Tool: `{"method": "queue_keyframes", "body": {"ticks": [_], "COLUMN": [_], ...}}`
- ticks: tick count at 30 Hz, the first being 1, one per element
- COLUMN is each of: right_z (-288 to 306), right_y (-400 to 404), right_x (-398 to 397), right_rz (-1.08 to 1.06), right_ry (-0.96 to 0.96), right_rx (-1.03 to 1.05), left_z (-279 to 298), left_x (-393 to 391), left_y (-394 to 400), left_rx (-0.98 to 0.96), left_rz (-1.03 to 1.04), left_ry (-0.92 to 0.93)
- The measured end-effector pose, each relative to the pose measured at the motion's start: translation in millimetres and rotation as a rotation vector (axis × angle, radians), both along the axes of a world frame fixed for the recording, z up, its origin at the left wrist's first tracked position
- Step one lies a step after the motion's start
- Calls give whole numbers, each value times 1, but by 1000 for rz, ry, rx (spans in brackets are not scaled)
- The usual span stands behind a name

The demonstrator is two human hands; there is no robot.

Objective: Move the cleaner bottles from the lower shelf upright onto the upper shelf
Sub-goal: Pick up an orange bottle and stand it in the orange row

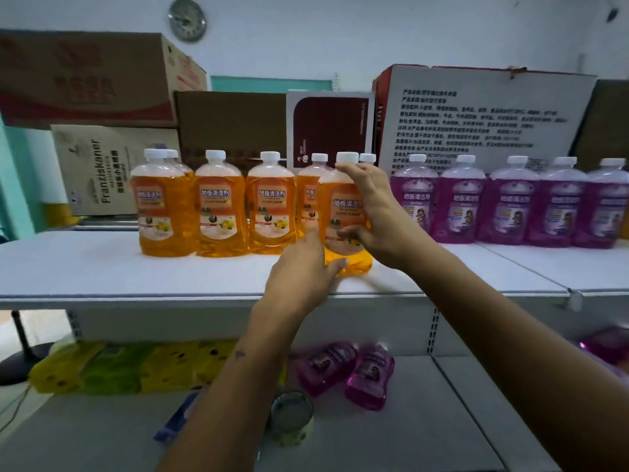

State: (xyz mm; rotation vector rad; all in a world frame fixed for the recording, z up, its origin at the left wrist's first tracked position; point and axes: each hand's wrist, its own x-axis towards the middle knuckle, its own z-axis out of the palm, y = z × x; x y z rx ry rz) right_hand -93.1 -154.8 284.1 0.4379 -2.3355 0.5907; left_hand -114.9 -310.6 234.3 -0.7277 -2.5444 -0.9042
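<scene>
An orange cleaner bottle [340, 206] with a white cap stands upright at the front of the upper shelf [136, 277]. My right hand [374, 212] grips its right side, fingers up near the neck and thumb across the label. My left hand [303, 267] holds its base from the left. Several more orange bottles [219, 206] stand in a row to the left and behind it. A row of purple bottles [510, 202] stands to the right. Two purple bottles [347, 369] lie on their sides on the lower shelf [442, 420].
Cardboard boxes [476, 117] stand behind the bottles on the upper shelf. On the lower shelf lie yellow-green packs [112, 366], a tin can [292, 417] and a blue packet [177, 420]. Another purple item [606, 342] shows at the far right.
</scene>
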Motion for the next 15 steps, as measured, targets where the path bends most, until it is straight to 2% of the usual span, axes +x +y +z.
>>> {"method": "queue_keyframes", "body": {"ticks": [3, 10, 15], "right_z": [-3, -1, -1], "right_y": [-11, -27, -25], "right_x": [-13, -38, -55], "right_rz": [-73, -128, -167], "right_ry": [-3, -42, -68], "right_rx": [-7, -10, -9], "left_z": [-2, 1, -6], "left_x": [0, -10, -12], "left_y": [5, -4, -16], "left_rx": [-81, -237, -161], "left_rz": [132, 126, 86], "left_ry": [9, -51, 35]}}
